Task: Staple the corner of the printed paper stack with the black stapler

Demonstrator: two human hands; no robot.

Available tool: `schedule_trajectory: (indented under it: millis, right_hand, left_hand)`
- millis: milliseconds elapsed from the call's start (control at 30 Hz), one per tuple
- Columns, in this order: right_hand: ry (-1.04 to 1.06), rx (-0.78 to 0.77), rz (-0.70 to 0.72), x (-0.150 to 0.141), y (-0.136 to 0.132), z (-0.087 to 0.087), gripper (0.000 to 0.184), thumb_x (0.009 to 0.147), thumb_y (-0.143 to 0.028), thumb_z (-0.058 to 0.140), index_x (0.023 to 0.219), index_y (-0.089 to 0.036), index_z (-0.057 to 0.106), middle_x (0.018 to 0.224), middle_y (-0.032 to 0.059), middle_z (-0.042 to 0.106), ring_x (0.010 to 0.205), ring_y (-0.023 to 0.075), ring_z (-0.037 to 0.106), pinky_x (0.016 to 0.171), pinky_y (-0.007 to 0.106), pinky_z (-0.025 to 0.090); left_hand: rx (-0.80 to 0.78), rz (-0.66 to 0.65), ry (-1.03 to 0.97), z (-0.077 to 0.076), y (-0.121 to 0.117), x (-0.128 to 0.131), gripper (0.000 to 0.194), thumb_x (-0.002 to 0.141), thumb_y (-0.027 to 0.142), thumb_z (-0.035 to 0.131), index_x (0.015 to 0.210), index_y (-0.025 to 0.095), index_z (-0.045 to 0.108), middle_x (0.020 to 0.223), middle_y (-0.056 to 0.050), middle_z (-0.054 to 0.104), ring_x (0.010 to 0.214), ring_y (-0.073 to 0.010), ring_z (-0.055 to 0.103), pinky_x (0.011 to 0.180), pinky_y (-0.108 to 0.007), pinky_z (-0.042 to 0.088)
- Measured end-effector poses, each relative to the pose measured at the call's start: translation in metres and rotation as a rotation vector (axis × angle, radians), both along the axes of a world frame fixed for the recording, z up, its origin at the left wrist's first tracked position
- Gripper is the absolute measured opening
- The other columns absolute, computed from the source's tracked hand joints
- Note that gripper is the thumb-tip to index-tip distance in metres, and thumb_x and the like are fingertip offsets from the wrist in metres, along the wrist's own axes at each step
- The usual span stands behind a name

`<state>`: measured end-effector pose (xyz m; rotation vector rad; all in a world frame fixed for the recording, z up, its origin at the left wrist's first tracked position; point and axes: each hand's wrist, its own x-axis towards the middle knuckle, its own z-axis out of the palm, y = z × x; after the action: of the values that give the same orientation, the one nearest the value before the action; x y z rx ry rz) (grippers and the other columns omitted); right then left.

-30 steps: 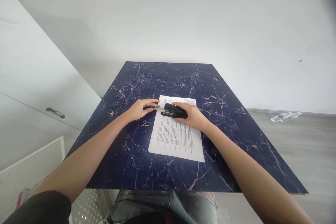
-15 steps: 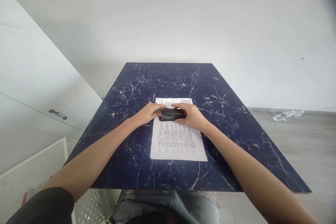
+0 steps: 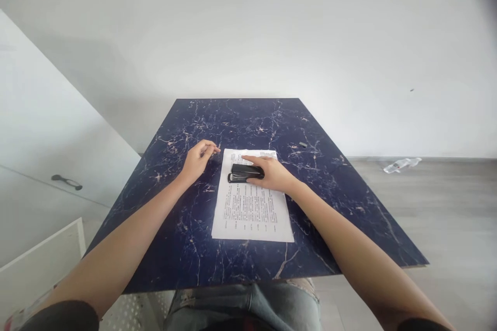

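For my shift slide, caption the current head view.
Right hand holding black stapler on printed paper; left hand to their left.

Dark short sleeves (image 3: 64,316), faded blue-grey jeans (image 3: 217,307), pale frayed patches (image 3: 306,285), bare left hand (image 3: 197,161), bare right hand (image 3: 274,174)

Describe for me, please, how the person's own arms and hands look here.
The left hand and right hand are bare, with no glove or watch visible. Both forearms are uncovered. The left sleeve and right sleeve are dark, showing at the picture's bottom edge.
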<state>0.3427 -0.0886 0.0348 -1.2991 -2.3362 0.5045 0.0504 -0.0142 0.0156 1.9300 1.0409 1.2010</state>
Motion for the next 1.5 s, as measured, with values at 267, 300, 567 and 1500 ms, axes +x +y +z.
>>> schedule_trajectory:
  millis: [267, 300, 567, 1500]
  right_hand:
    - [-0.083, -0.031, 0.027, 0.039, -0.008, 0.008, 0.061, 0.092, -0.043, 0.074, 0.149, -0.025, 0.061, 0.121, 0.0121, 0.075, 0.105, 0.0281, 0.069, 0.092, 0.043, 0.054]
    - [-0.09, -0.036, 0.018, 0.056, -0.014, 0.008, 0.061, 0.092, -0.044, 0.074, 0.148, -0.025, 0.062, 0.122, 0.0126, 0.075, 0.107, 0.0288, 0.069, 0.093, 0.044, 0.054]
    - [-0.073, -0.096, -0.059, 0.192, -0.053, 0.006, 0.059, 0.091, -0.055, 0.075, 0.143, -0.028, 0.067, 0.129, 0.0134, 0.074, 0.108, 0.0327, 0.073, 0.088, 0.047, 0.059]
    - [-0.307, 0.046, -0.367, -0.08, 0.026, -0.039, 0.066, 0.111, -0.057, 0.03, 0.169, -0.027, 0.033, 0.178, 0.0122, 0.022, 0.165, 0.0351, 0.015, 0.127, 0.07, 0.009]
  left_hand:
    - [-0.061, -0.002, 0.032, -0.004, 0.003, 0.0, 0.038, 0.103, 0.058, 0.055, 0.105, 0.021, 0.065, 0.105, -0.009, 0.078, 0.099, -0.0246, 0.074, 0.097, -0.041, 0.057]
    - [-0.065, -0.009, 0.048, -0.005, 0.003, 0.0, 0.038, 0.104, 0.058, 0.055, 0.106, 0.021, 0.066, 0.106, -0.009, 0.078, 0.1, -0.0244, 0.074, 0.097, -0.041, 0.056]
    - [-0.079, -0.018, 0.174, -0.006, 0.006, 0.0, 0.037, 0.106, 0.055, 0.05, 0.104, 0.023, 0.069, 0.108, -0.006, 0.077, 0.1, -0.0239, 0.073, 0.096, -0.039, 0.053]
    - [-0.015, 0.195, 0.997, -0.023, -0.006, 0.009, 0.08, 0.106, 0.07, 0.024, 0.172, 0.024, 0.027, 0.178, -0.013, 0.016, 0.163, -0.0457, 0.01, 0.126, -0.074, 0.009]
